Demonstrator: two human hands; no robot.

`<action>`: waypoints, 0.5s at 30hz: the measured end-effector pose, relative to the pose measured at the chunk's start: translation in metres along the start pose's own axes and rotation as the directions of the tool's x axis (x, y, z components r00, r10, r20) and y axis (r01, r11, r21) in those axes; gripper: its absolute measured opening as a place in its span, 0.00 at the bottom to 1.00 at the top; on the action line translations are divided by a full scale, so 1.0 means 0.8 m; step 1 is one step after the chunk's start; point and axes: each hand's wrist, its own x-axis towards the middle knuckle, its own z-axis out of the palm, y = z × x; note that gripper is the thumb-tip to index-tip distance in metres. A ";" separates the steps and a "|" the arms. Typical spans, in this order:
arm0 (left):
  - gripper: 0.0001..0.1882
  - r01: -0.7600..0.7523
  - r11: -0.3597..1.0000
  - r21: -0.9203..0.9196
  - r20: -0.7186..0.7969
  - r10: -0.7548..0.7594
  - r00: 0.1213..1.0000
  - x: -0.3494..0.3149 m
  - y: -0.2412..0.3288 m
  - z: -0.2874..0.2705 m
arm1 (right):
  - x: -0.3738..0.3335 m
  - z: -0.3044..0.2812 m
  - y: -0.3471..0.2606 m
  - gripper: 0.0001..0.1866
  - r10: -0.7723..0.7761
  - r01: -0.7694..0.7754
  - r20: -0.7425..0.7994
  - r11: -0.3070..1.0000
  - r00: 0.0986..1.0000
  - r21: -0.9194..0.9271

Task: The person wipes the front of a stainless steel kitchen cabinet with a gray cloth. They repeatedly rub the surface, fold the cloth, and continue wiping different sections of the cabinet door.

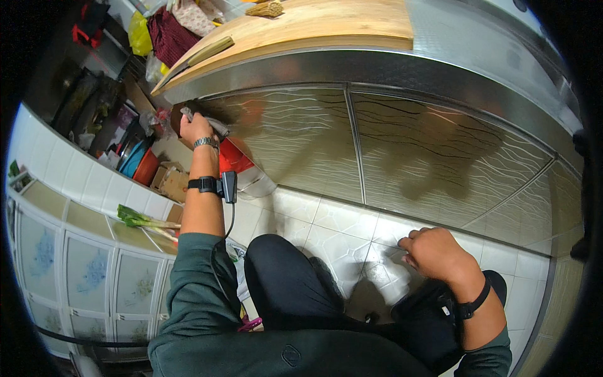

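Note:
My left hand point(196, 128) reaches to the far left, beside the end of the counter's cabinet. Its fingers are closed on a crumpled grey, cloth-like piece point(217, 127), whose exact kind I cannot make out. Just below that hand is a red item point(235, 155) above a whitish container point(256, 182), partly hidden by my forearm. My right hand point(434, 252) hangs over my right knee with its fingers curled in, and nothing shows in it.
The cabinet's glossy patterned doors point(414, 144) stand in front of me. A knife point(195, 63) and a bamboo brush point(265, 9) lie on the wooden board point(326, 25) above. Green onions point(141, 220), a cardboard box point(174, 182) and an orange basin point(146, 166) are at left, over white floor tiles point(339, 220).

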 end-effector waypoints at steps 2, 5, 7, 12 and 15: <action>0.12 -0.065 0.997 -0.036 0.012 0.066 0.998 -0.014 -0.002 0.004 | -0.002 0.000 -0.001 0.13 0.007 -0.007 0.007 1.000 1.000 -0.004; 0.12 -0.224 0.962 0.157 0.043 0.220 0.975 -0.046 0.003 0.005 | -0.007 0.001 0.000 0.13 0.007 -0.007 0.018 1.000 1.000 -0.017; 0.17 -0.364 0.866 0.342 0.117 0.345 0.931 -0.069 0.013 0.004 | -0.009 0.002 0.000 0.14 0.006 -0.005 0.022 1.000 1.000 -0.023; 0.18 -0.484 0.852 0.201 0.128 0.467 0.875 -0.190 0.049 0.038 | -0.012 0.002 -0.002 0.14 0.017 -0.016 0.038 0.999 0.999 -0.032; 0.14 -0.554 0.827 0.094 0.141 0.540 0.830 -0.287 0.086 0.054 | -0.013 0.001 -0.004 0.14 0.013 -0.011 0.037 0.999 0.999 -0.032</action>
